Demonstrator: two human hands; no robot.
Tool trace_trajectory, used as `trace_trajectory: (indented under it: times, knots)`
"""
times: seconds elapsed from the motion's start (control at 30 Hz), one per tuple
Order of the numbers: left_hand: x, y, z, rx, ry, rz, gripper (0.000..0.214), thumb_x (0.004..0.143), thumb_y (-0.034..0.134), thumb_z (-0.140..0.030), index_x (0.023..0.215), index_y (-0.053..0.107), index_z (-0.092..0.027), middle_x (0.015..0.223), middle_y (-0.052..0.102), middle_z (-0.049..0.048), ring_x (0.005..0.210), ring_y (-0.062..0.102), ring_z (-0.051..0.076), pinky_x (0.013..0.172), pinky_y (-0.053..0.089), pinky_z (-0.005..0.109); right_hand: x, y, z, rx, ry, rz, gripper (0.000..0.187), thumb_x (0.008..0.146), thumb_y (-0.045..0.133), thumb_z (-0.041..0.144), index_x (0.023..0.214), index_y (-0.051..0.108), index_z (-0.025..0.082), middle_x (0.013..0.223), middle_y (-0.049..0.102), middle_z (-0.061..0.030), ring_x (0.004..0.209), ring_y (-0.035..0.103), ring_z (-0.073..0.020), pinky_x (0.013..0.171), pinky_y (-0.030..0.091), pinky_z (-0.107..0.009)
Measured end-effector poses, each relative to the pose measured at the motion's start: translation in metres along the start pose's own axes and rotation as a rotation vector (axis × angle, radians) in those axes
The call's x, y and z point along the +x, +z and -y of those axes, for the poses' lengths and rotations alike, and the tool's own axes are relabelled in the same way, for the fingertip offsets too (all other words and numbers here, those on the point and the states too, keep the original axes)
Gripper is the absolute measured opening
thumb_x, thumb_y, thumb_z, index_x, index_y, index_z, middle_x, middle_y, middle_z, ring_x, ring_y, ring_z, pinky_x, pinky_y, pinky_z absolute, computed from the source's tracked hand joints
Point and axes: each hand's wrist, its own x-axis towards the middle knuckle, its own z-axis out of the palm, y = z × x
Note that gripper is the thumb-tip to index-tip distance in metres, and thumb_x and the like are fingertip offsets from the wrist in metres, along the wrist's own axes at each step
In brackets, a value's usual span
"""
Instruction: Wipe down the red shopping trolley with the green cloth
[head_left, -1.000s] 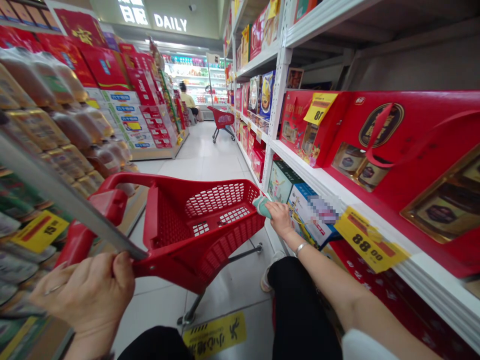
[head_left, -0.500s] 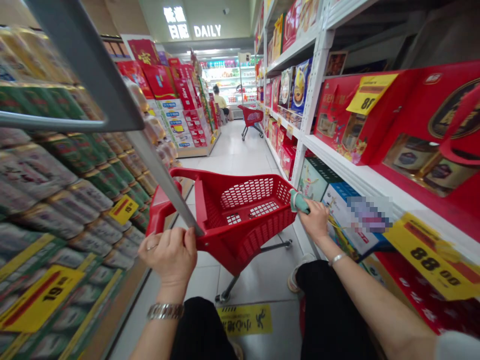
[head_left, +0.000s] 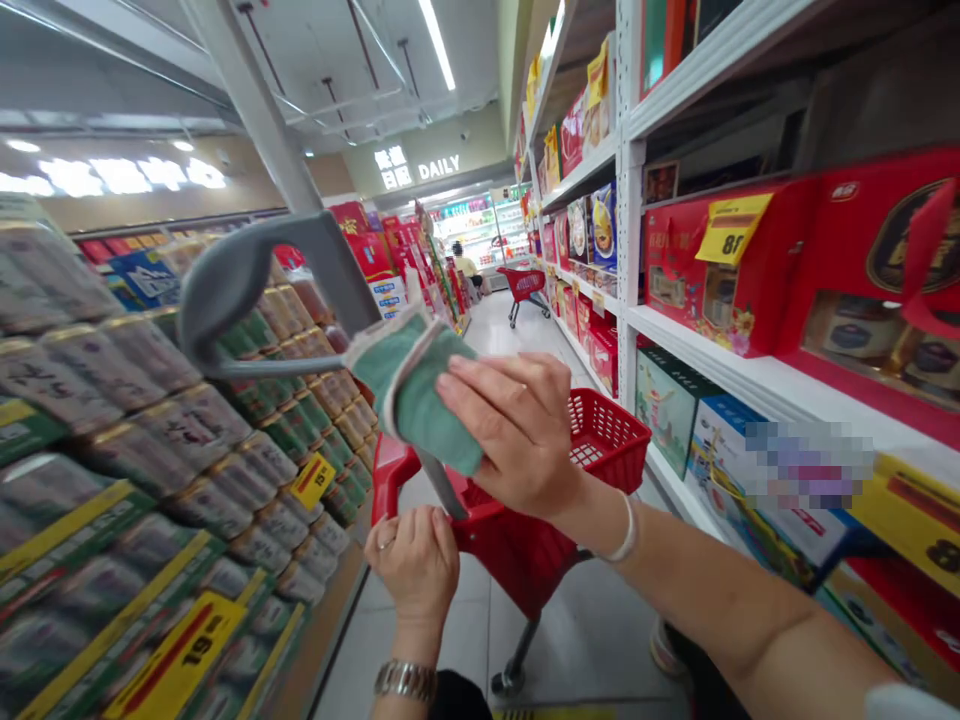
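Note:
A red shopping cart (head_left: 525,565) stands in front of me, with a metal pole (head_left: 442,488) rising from its near side to a grey plastic frame (head_left: 341,265). My left hand (head_left: 416,560) is wrapped around the cart's red near rim, below the pole. A folded green cloth with a pale edge (head_left: 420,390) is in my right hand (head_left: 521,430), fingers laid flat over it. The cloth lies at the lower end of the grey frame and covers where frame and pole meet. My right hand also hides part of the basket.
Stacked drink cans (head_left: 161,430) with yellow price tags line the left side. White shelving (head_left: 720,370) with red gift boxes (head_left: 720,270) runs along the right. Farther down the aisle are another red cart (head_left: 523,287) and a seated person (head_left: 466,265).
My right hand has brought the green cloth from the basket's far right rim up and left to the grey frame. My view has tilted upward. The left hand keeps its hold.

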Motion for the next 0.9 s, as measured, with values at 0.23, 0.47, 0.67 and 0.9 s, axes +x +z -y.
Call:
trace_trajectory:
  times: [0.23, 0.47, 0.67, 0.9]
  knots:
    - [-0.003, -0.001, -0.001, -0.014, -0.03, 0.056, 0.021, 0.091, 0.053, -0.022, 0.07, 0.052, -0.023, 0.066, 0.055, 0.0019, 0.077, 0.05, 0.022, 0.088, 0.032, 0.04, 0.075, 0.056, -0.024, -0.078, -0.111, -0.015, 0.043, 0.104, 0.047, 0.043, 0.144, 0.049, 0.026, 0.147, 0.05, -0.0067, 0.139, 0.043, -0.0304, 0.114, 0.033, -0.057]
    - [0.001, -0.003, -0.002, 0.016, -0.037, 0.033, 0.024, 0.092, 0.052, -0.023, 0.068, 0.051, -0.023, 0.065, 0.055, 0.0018, 0.076, 0.049, 0.022, 0.088, 0.032, 0.039, 0.033, 0.05, -0.012, -0.168, -0.205, 0.043, 0.034, 0.103, 0.05, 0.024, 0.136, 0.057, 0.025, 0.134, 0.064, -0.0044, 0.126, 0.051, -0.022, 0.113, 0.033, -0.049]
    - [0.001, -0.001, -0.002, -0.017, -0.064, 0.043, 0.025, 0.093, 0.05, -0.023, 0.068, 0.054, -0.022, 0.064, 0.056, 0.0027, 0.076, 0.05, 0.022, 0.088, 0.033, 0.04, -0.027, 0.036, 0.007, -0.17, -0.238, 0.049, 0.021, 0.099, 0.057, 0.02, 0.115, 0.069, 0.022, 0.117, 0.075, -0.0032, 0.11, 0.057, -0.0194, 0.106, 0.036, -0.042]
    - [-0.004, 0.003, 0.003, -0.049, -0.055, 0.071, 0.023, 0.09, 0.05, -0.02, 0.067, 0.055, -0.022, 0.065, 0.057, 0.0033, 0.076, 0.052, 0.023, 0.09, 0.034, 0.041, -0.092, 0.026, 0.018, -0.092, -0.192, 0.159, 0.021, 0.096, 0.059, 0.016, 0.11, 0.073, 0.021, 0.11, 0.077, -0.0038, 0.103, 0.061, -0.0199, 0.104, 0.038, -0.043]
